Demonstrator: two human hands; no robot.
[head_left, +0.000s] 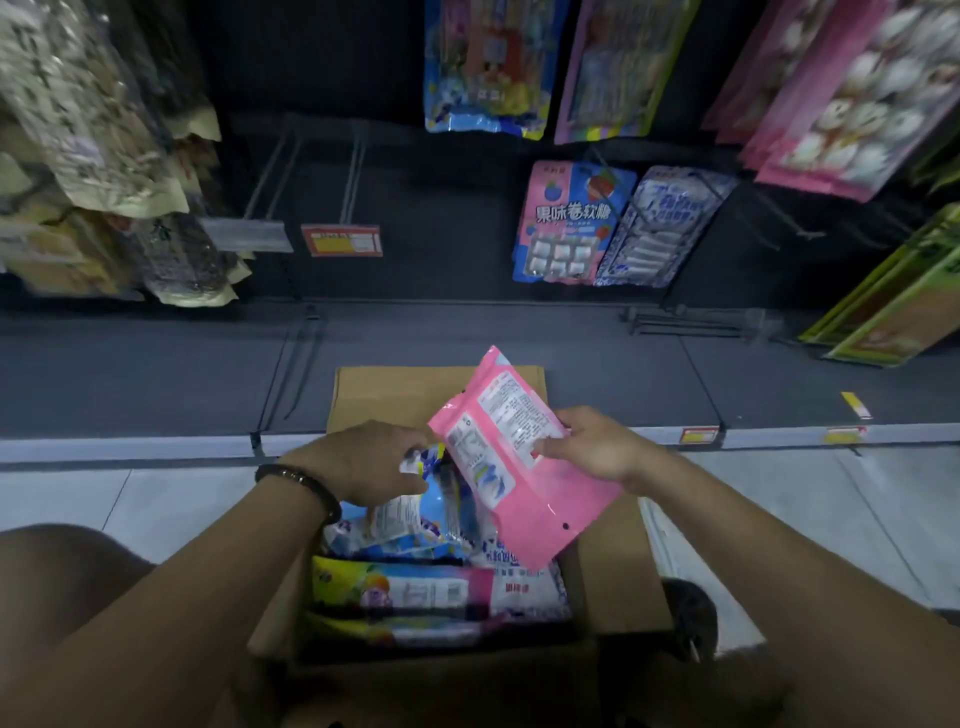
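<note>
An open cardboard box (613, 571) stands on the floor in front of me, with several candy packets (415, 592) lying inside. My right hand (597, 447) holds a pink packet (524, 467) above the box, its printed back facing me and my thumb across it. My left hand (374, 462), a dark bead bracelet on its wrist, reaches into the box and pinches the top of a blue and white packet (431, 499).
A dark shelf wall faces me. Hanging on its hooks are a blue and pink candy packet (566, 223), a blue and white one (654, 228), pink bags (857, 104) at the upper right and pale bags (104, 156) at the left. Two bare hooks (311, 171) carry price tags.
</note>
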